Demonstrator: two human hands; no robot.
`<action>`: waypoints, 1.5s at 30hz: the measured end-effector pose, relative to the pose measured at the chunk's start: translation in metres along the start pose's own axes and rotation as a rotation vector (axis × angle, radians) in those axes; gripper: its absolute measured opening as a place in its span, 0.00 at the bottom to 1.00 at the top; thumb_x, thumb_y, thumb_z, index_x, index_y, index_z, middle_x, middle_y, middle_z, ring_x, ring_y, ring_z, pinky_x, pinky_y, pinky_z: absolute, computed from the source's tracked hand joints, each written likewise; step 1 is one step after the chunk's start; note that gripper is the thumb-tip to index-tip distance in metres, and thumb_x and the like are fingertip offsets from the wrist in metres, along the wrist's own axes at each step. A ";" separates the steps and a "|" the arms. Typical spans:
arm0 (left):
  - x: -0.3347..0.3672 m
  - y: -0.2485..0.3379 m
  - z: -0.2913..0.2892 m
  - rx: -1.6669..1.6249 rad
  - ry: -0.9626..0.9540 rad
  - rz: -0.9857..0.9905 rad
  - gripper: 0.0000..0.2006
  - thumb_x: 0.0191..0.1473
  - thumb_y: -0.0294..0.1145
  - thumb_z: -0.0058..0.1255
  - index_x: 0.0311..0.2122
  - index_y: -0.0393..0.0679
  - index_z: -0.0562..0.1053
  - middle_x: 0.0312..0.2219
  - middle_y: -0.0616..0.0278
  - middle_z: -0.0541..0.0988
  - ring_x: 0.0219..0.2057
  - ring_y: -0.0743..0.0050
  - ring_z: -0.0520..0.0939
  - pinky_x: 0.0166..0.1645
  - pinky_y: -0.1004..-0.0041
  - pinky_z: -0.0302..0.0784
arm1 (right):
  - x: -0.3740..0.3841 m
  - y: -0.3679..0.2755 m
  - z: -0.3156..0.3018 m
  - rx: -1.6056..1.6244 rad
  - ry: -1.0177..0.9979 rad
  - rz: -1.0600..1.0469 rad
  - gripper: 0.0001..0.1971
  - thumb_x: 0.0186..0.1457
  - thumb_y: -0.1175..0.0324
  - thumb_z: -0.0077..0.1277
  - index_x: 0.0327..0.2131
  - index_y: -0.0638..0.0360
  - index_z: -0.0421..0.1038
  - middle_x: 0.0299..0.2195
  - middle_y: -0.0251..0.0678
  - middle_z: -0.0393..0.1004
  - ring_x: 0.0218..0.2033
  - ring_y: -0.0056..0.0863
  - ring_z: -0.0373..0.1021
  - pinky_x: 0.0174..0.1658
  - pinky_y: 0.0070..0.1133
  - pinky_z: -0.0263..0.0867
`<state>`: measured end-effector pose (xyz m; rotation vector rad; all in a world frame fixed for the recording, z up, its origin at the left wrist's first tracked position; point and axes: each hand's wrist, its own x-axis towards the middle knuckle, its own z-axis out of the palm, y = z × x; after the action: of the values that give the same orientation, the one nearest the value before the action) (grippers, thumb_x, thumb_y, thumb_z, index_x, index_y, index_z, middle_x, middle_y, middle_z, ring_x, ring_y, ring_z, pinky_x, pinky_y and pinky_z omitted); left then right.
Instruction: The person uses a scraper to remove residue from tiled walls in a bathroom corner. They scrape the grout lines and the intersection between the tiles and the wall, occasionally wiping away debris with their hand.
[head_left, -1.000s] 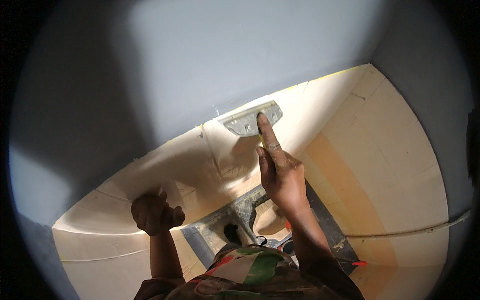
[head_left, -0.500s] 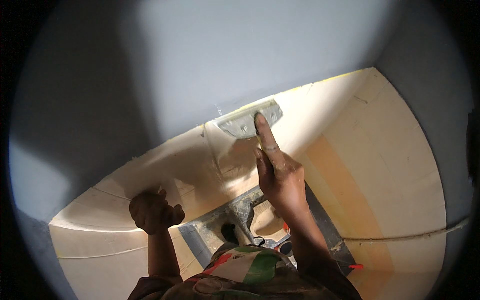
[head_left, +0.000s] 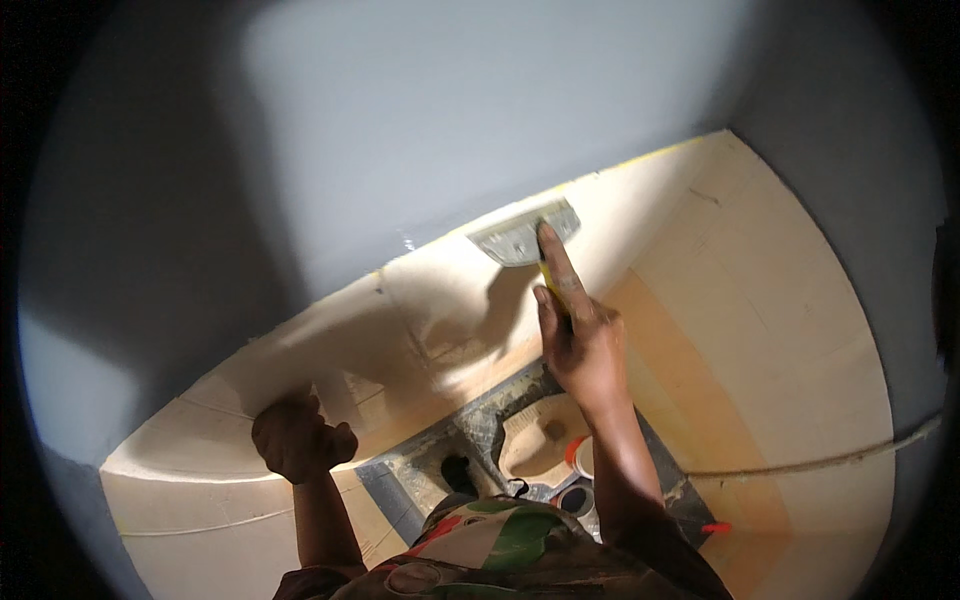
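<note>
My right hand (head_left: 585,330) is closed round the yellow handle of a wide putty knife (head_left: 525,235), its index finger stretched along the back of the grey blade. The blade's long edge lies along the seam where the cream wall facing (head_left: 650,190) meets the blue-grey wall (head_left: 480,100) above. Lower on the left, my left hand (head_left: 300,440) is curled into a fist in shadow, thumb sticking out, close to the cream facing. Whatever its fingers may hold is hidden. Thin yellow traces run along parts of the seam.
Below me a squat toilet pan (head_left: 540,445) is set in the dirty floor. Beside it stand an orange-rimmed bucket (head_left: 580,455) and a dark round container (head_left: 573,498). A small red object (head_left: 716,528) is at the lower right. A rope-like line (head_left: 800,467) crosses the right wall.
The putty knife in my right hand has slid right and slightly upward along the seam. My left hand stays closed, nearly in place. More of the orange-rimmed bucket shows.
</note>
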<state>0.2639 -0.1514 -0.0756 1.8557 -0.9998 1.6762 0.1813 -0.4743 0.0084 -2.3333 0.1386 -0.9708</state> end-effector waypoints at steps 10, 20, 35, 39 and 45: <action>0.009 0.001 0.009 0.010 0.029 0.022 0.18 0.51 0.49 0.60 0.33 0.41 0.79 0.21 0.64 0.77 0.24 0.65 0.80 0.32 0.65 0.78 | 0.009 0.008 -0.009 0.032 -0.037 -0.011 0.32 0.60 0.78 0.55 0.67 0.47 0.62 0.57 0.39 0.73 0.26 0.38 0.77 0.32 0.23 0.73; 0.006 0.005 0.008 0.017 0.024 0.030 0.18 0.51 0.49 0.60 0.34 0.41 0.79 0.23 0.63 0.78 0.25 0.64 0.81 0.33 0.64 0.78 | 0.012 0.027 -0.017 0.065 -0.033 -0.047 0.36 0.60 0.73 0.56 0.69 0.33 0.57 0.20 0.46 0.71 0.22 0.48 0.70 0.28 0.39 0.64; 0.013 0.005 0.011 0.020 0.043 0.052 0.18 0.50 0.49 0.60 0.35 0.41 0.79 0.25 0.62 0.78 0.28 0.62 0.81 0.35 0.62 0.78 | 0.016 0.040 -0.025 0.036 -0.026 -0.052 0.36 0.61 0.72 0.55 0.69 0.32 0.56 0.20 0.45 0.73 0.21 0.50 0.70 0.27 0.40 0.66; 0.011 0.005 0.013 0.009 0.039 0.038 0.19 0.50 0.49 0.60 0.35 0.41 0.79 0.26 0.61 0.78 0.28 0.62 0.81 0.36 0.62 0.78 | 0.025 0.030 -0.026 0.049 -0.024 -0.024 0.35 0.61 0.71 0.56 0.69 0.32 0.56 0.19 0.46 0.72 0.20 0.49 0.69 0.26 0.40 0.64; 0.010 0.007 0.008 0.022 0.032 0.037 0.19 0.50 0.49 0.60 0.35 0.41 0.79 0.27 0.61 0.78 0.29 0.62 0.81 0.37 0.61 0.78 | 0.018 0.041 -0.026 0.074 -0.038 -0.051 0.34 0.62 0.73 0.55 0.68 0.36 0.58 0.26 0.45 0.72 0.22 0.47 0.70 0.28 0.36 0.64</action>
<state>0.2643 -0.1640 -0.0685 1.8286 -1.0126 1.7395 0.1819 -0.5259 0.0101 -2.2956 0.0273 -0.9391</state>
